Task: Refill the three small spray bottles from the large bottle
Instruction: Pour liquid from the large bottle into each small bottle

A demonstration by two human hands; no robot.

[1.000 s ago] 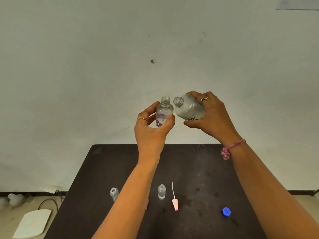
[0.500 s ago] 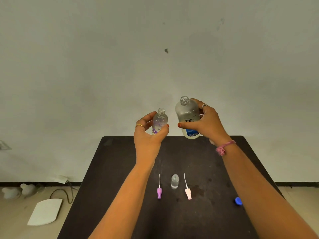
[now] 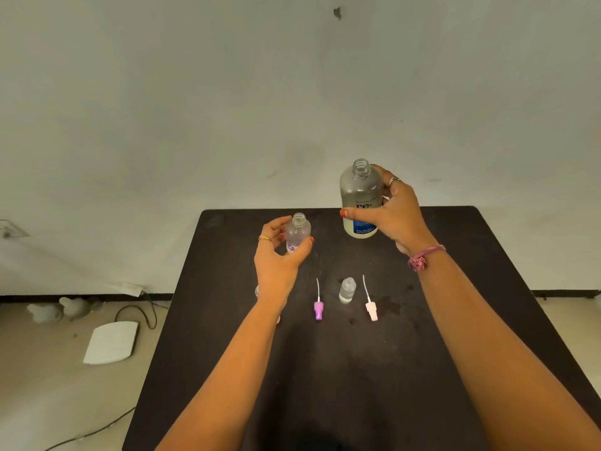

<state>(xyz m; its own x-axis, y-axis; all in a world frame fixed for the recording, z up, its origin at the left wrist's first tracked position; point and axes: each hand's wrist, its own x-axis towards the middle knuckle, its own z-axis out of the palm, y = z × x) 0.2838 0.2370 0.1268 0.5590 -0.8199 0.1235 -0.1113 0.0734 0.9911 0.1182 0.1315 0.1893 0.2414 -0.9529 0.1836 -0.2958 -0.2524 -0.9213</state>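
Note:
My left hand [image 3: 278, 260] grips a small clear spray bottle [image 3: 297, 232] with a purple print, upright and uncapped, above the dark table [image 3: 325, 369]. In my right hand [image 3: 395, 211] is the large clear bottle [image 3: 360, 198] with a blue label, held upright with its mouth open. Another small clear bottle [image 3: 347, 290] stands on the table between a purple spray head [image 3: 318, 307] and a pink spray head [image 3: 370, 307], both lying flat. A third small bottle [image 3: 257, 291] barely shows behind my left wrist.
The table stands against a pale wall [image 3: 227, 109]. On the floor to the left lie a white flat board [image 3: 111, 342], a black cable [image 3: 143, 312] and some pale lumps [image 3: 58, 309].
The large bottle went from tilted at the small bottle's mouth to upright. Both hands have come down and moved apart. The view has tipped down towards the table.

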